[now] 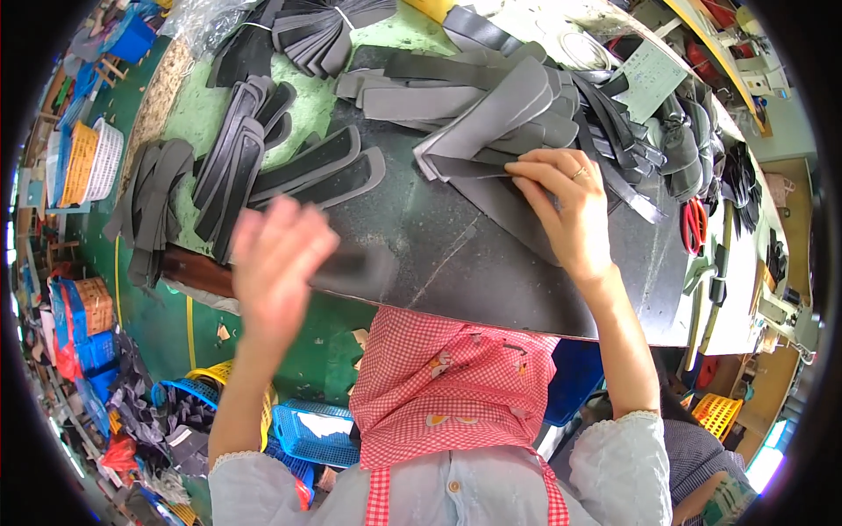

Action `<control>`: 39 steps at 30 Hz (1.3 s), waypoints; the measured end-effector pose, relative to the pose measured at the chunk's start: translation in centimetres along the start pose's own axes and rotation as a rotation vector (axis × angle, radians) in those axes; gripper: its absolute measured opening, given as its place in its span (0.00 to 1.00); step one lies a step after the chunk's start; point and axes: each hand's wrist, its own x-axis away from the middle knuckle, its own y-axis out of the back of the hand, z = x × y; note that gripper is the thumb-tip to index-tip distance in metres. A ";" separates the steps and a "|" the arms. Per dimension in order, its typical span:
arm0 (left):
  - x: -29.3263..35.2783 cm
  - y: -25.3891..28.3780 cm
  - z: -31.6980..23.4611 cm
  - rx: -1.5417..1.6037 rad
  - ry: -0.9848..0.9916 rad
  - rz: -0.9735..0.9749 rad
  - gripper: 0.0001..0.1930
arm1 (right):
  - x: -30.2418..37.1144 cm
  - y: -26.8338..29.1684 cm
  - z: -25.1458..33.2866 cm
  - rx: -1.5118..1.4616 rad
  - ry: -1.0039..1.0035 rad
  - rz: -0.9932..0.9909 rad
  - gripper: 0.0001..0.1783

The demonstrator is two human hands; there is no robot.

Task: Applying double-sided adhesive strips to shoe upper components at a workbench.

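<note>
Blurred by motion, my left hand (282, 263) is over the left front edge of the table. A dark strap piece (358, 270), just as blurred, sticks out from it to the right and seems to be held. My right hand (568, 206), with a ring on one finger, pinches the end of a dark strap piece (474, 168) between thumb and fingertips. That piece lies against a pile of grey and black strap pieces (517, 96) in the table's middle. Left of the pile, several rounded strap pieces (320, 171) lie fanned out, close to my left hand.
A black mat (526, 294) covers the front of the table. More strap bundles (232, 149) lie at the left, and a tied one (324, 35) at the back. Red-handled scissors (693, 225) lie at the right. Below stand a blue basket (316, 430) and a yellow basket (219, 375).
</note>
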 end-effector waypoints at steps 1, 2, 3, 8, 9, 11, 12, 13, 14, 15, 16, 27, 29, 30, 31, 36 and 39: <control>-1.1 0.9 0.8 -0.149 0.102 0.042 0.28 | -0.4 0.1 0.1 -0.002 -0.012 -0.026 0.08; -2.0 0.5 0.9 -0.110 0.167 -0.056 0.32 | -0.4 0.0 0.2 0.008 -0.011 -0.028 0.08; -2.5 -0.3 0.3 0.036 0.110 -0.080 0.31 | -0.3 -0.1 0.3 0.021 -0.010 -0.030 0.08; -7.5 -5.5 -8.1 0.280 -0.131 0.232 0.29 | -0.5 0.6 0.4 -0.004 -0.045 -0.048 0.07; -7.9 -6.3 -8.2 0.238 -0.103 0.248 0.31 | -0.9 1.8 0.5 -0.001 -0.087 -0.078 0.07; -8.3 -6.6 -7.8 0.229 -0.094 0.247 0.29 | -0.4 4.7 1.3 -0.222 -0.364 -0.143 0.08; -8.4 -6.4 -7.8 0.245 -0.084 0.249 0.27 | 0.4 6.1 1.4 -0.349 -0.474 -0.053 0.09; -8.6 -6.3 -7.8 0.267 -0.082 0.248 0.26 | 1.8 6.9 1.6 -0.547 -0.623 0.067 0.09; -8.4 -6.9 -7.4 0.269 -0.134 0.154 0.24 | 3.1 7.4 1.8 -0.749 -0.765 0.188 0.10; -8.6 -6.9 -6.9 0.307 -0.123 0.137 0.24 | 4.1 7.1 2.3 -0.733 -0.737 0.333 0.13; -9.0 -6.9 -6.8 0.348 -0.114 0.123 0.24 | 5.2 6.5 2.6 -0.672 -0.593 0.363 0.13; -9.7 -6.1 -9.9 0.340 -0.248 0.413 0.32 | 5.2 7.0 1.3 -0.317 -0.325 0.263 0.08; -9.8 -5.4 -8.0 0.234 -0.256 0.375 0.26 | 5.2 8.9 1.0 -0.328 -0.575 0.108 0.07; -10.0 -5.1 -6.8 0.222 -0.259 0.356 0.23 | 5.5 10.1 0.4 -0.385 -0.642 0.065 0.07; -10.6 -4.9 -5.9 0.224 -0.256 0.347 0.22 | 6.0 11.0 0.1 -0.503 -0.679 0.097 0.07; -12.2 -4.5 -4.3 0.135 -0.145 0.137 0.27 | 6.4 8.6 1.1 -0.430 -0.393 0.265 0.11; -9.6 -3.3 -8.0 0.389 -0.090 0.011 0.20 | 4.8 7.3 -0.3 -0.271 -0.479 0.102 0.09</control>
